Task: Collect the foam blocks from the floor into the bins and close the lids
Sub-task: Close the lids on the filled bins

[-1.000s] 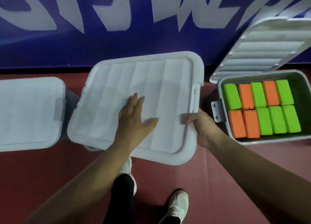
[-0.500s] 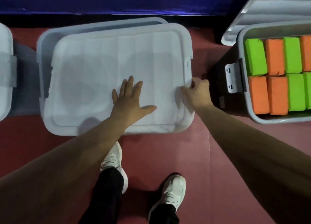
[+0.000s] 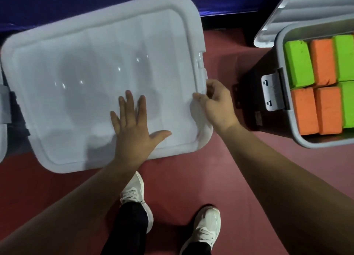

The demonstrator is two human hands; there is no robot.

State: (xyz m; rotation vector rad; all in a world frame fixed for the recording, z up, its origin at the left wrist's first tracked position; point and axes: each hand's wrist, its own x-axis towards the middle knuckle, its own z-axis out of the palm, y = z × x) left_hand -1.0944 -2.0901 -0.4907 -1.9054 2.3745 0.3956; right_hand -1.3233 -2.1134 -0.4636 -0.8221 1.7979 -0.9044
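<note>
**Two hands on one lid, six blocks showing in the bin beside it**

One large grey lid (image 3: pixel 103 78) lies flat in the middle of the red floor (image 3: pixel 191 168), slightly skewed, hiding whatever is beneath it. The left hand (image 3: pixel 132 128) rests palm down on it close to its near edge, fingers straight and spread, gripping nothing; the right hand (image 3: pixel 216 105) pinches the lid's right edge just below the latch tab (image 3: pixel 200 66), thumb on top and fingers curled at the rim.

Toward the floor's right edge stands one open bin (image 3: pixel 283 49), apart from the lid. Inside it, six foam blocks (image 3: pixel 323 61) show in two rows, three green (image 3: pixel 297 63) and three orange (image 3: pixel 304 111), packed touching; the frame cuts both rows off. One pale clasp (image 3: pixel 272 91) sticks out from the bin's left wall; a second lid (image 3: pixel 306 7) sits tilted behind the bin's far-left corner. At the floor's left edge a sliver of a third lid (image 3: pixel 2 139) shows. Two white shoes (image 3: pixel 205 228) stand near the floor's near edge.
</note>
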